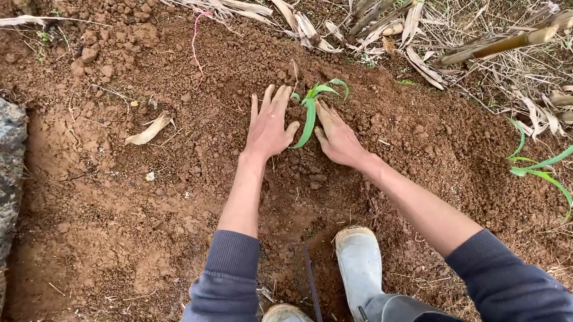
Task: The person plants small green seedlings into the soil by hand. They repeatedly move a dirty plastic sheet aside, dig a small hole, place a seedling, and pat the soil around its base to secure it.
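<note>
Seedling (309,114), green, upright in red soil (170,175) between two flat palms. Left hand (269,125) and right hand (338,139) pressing earth at its base, fingers (266,102) spread, gripping nothing. Firming step likely underway; next calls for gentle, even pressure. One seedling here, one more plant (544,167) at right, two white boots (359,267).

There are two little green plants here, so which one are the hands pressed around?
The seedling in the middle of the soil, flanked by the left hand and right hand. The other green plant stands alone at the right edge, untouched.
</note>
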